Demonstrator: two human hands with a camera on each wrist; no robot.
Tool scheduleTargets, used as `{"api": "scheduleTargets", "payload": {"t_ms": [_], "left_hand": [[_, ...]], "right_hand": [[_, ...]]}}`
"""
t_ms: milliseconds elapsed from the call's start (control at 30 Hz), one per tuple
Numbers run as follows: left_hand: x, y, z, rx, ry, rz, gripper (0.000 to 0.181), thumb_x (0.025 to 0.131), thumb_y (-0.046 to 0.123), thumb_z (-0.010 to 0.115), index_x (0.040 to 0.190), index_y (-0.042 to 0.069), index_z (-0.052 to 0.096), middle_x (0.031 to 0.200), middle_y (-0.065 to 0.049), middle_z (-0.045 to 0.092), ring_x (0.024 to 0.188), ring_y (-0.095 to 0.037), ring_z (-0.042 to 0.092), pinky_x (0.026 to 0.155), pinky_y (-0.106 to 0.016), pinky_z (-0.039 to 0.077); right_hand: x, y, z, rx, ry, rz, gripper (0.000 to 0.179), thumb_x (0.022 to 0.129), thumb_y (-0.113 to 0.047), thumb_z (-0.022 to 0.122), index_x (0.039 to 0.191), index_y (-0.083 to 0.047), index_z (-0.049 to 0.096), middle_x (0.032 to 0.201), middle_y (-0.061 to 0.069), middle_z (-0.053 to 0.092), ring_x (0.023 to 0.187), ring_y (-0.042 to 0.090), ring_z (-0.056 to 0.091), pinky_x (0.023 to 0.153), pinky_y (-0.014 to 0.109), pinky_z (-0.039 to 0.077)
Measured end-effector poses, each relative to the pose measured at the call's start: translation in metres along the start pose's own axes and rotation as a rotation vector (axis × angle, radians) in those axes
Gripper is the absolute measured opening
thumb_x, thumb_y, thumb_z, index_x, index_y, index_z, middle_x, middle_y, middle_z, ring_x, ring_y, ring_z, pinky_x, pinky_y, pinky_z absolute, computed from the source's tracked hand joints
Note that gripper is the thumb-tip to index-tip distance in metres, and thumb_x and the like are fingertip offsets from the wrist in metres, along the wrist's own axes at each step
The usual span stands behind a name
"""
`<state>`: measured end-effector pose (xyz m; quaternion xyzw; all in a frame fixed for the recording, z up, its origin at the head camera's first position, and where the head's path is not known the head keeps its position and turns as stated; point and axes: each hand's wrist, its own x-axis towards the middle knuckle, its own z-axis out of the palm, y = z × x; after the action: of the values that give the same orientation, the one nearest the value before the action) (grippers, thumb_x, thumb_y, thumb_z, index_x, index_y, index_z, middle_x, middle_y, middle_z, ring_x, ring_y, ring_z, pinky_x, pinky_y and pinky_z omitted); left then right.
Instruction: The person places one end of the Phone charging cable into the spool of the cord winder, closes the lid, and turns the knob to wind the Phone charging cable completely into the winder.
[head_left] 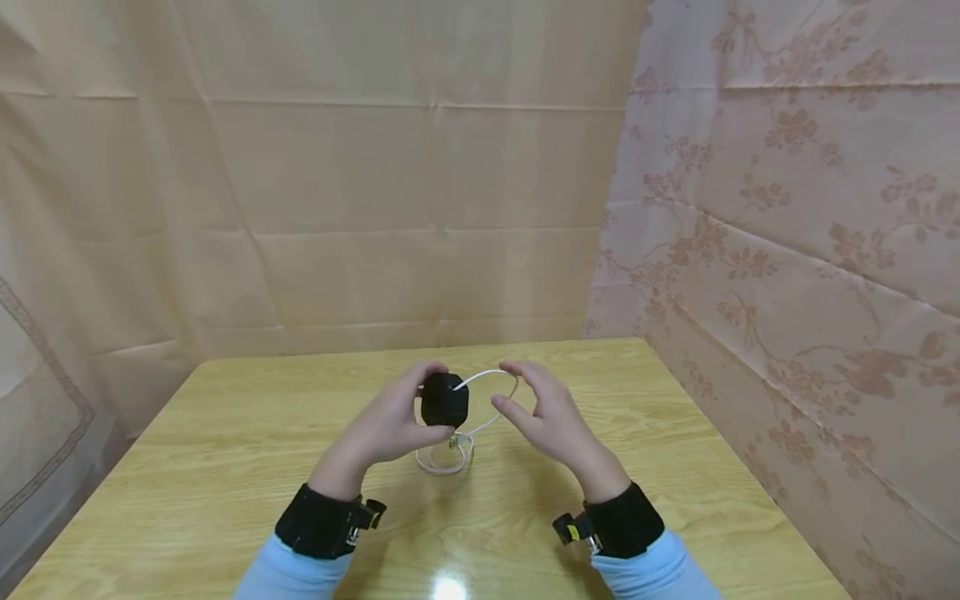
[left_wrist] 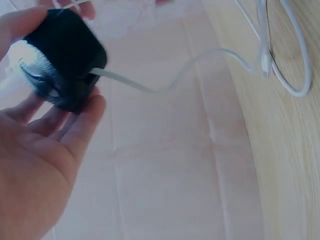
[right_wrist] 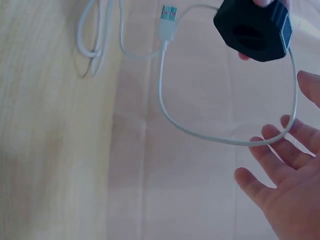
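Left hand: this one (head_left: 390, 427) has a proper grip on the block, thumb on the near side, fingers round the far side.
Block: black (head_left: 445, 406), corners cut off, a dark round recess in one face. It's held up over the table (head_left: 225, 467), roughly midway between the left and right edges.
Right hand: loose and spread out (head_left: 551, 417), not pinching anything. The cable just runs across its fingertips.
Cable: white (right_wrist: 250, 143), leaves the block, bows out to the right hand, then swings back toward the near side of the block.
USB plug: sits on the cable (right_wrist: 167, 30), best seen from the right wrist.
Coil: more cable looped up (left_wrist: 307, 70) below the block; can't tell if it's lying on the table or dangling.
Backdrop: tan cloth (head_left: 360, 183) past the far edge, flowered cloth (head_left: 798, 133) along the right edge.
Arms: black wristbands (head_left: 318, 522), light blue sleeves (head_left: 652, 568).
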<state>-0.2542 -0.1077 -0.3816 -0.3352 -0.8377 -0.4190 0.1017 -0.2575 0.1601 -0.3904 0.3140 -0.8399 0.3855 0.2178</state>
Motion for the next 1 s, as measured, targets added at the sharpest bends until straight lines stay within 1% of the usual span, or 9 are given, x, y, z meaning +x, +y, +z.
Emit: {"api": "scheduleTargets", "payload": {"t_ms": [133,200,300,400,467,633,733,867,1000], "left_hand": [[0.002,-0.004,-0.004,-0.042,0.05,0.033,0.075,0.076,0.005,0.088,0.14,0.002,0.049,0.133,-0.01,0.059,0.122,-0.026,0.058,0.101,-0.046,0.048],[0.002,-0.006,-0.005,-0.048,0.062,0.053,0.074,0.076,0.004,0.088,0.141,0.002,0.05,0.133,-0.011,0.06,0.122,-0.027,0.058,0.099,-0.047,0.05],[0.002,-0.007,-0.006,-0.056,0.056,0.067,0.071,0.076,0.004,0.088,0.138,0.003,0.054,0.132,-0.01,0.061,0.119,-0.027,0.059,0.097,-0.047,0.051],[0.0,-0.007,-0.005,-0.061,0.027,0.057,0.07,0.076,0.004,0.088,0.138,0.005,0.055,0.132,-0.008,0.062,0.118,-0.027,0.06,0.097,-0.047,0.051],[0.0,-0.008,-0.003,-0.063,0.0,0.04,0.07,0.077,0.005,0.088,0.139,0.006,0.056,0.132,-0.007,0.063,0.117,-0.027,0.061,0.098,-0.046,0.051],[-0.004,-0.007,0.001,-0.071,-0.073,0.014,0.069,0.079,0.007,0.086,0.14,0.006,0.055,0.131,-0.008,0.063,0.115,-0.026,0.062,0.097,-0.043,0.052],[-0.005,-0.006,0.002,-0.08,-0.108,0.017,0.069,0.08,0.008,0.085,0.142,0.006,0.054,0.132,-0.008,0.063,0.115,-0.026,0.061,0.095,-0.042,0.053],[-0.007,-0.004,0.002,-0.075,-0.13,0.023,0.069,0.08,0.008,0.085,0.142,0.007,0.055,0.135,-0.008,0.061,0.118,-0.025,0.06,0.094,-0.041,0.053],[-0.009,-0.002,0.002,-0.072,-0.143,0.021,0.067,0.08,0.009,0.085,0.14,0.007,0.056,0.134,-0.008,0.062,0.115,-0.025,0.061,0.092,-0.039,0.054]], "right_hand": [[0.008,-0.007,0.002,0.02,0.05,-0.067,0.053,0.094,-0.021,0.075,0.14,-0.003,0.056,0.138,0.011,0.059,0.129,0.027,0.054,0.106,0.05,0.043],[0.012,-0.011,0.003,0.032,0.07,-0.1,0.053,0.094,-0.02,0.075,0.141,-0.005,0.055,0.138,0.01,0.059,0.128,0.027,0.054,0.105,0.05,0.043],[0.018,-0.015,0.004,0.05,0.082,-0.153,0.049,0.094,-0.016,0.074,0.139,-0.005,0.057,0.136,0.009,0.06,0.126,0.026,0.056,0.102,0.049,0.046],[0.02,-0.016,0.007,0.055,0.08,-0.2,0.04,0.094,-0.013,0.073,0.132,-0.003,0.062,0.13,0.009,0.064,0.121,0.026,0.059,0.099,0.048,0.049],[0.019,-0.015,0.008,0.044,0.072,-0.214,0.034,0.094,-0.012,0.074,0.126,-0.003,0.067,0.124,0.008,0.067,0.117,0.025,0.061,0.096,0.047,0.05],[0.013,-0.012,0.011,0.012,0.04,-0.216,0.021,0.094,-0.012,0.075,0.114,-0.007,0.074,0.11,0.004,0.07,0.106,0.021,0.065,0.089,0.043,0.054],[0.01,-0.01,0.012,-0.001,0.024,-0.223,0.018,0.093,-0.012,0.076,0.11,-0.009,0.076,0.105,0.001,0.07,0.1,0.019,0.065,0.082,0.04,0.055],[0.008,-0.006,0.013,-0.006,-0.004,-0.239,0.014,0.092,-0.011,0.077,0.106,-0.01,0.078,0.099,-0.002,0.068,0.093,0.017,0.065,0.074,0.035,0.053],[0.006,-0.004,0.014,-0.017,-0.02,-0.249,0.011,0.092,-0.011,0.077,0.103,-0.011,0.079,0.096,-0.003,0.068,0.09,0.014,0.064,0.074,0.033,0.053]]}}
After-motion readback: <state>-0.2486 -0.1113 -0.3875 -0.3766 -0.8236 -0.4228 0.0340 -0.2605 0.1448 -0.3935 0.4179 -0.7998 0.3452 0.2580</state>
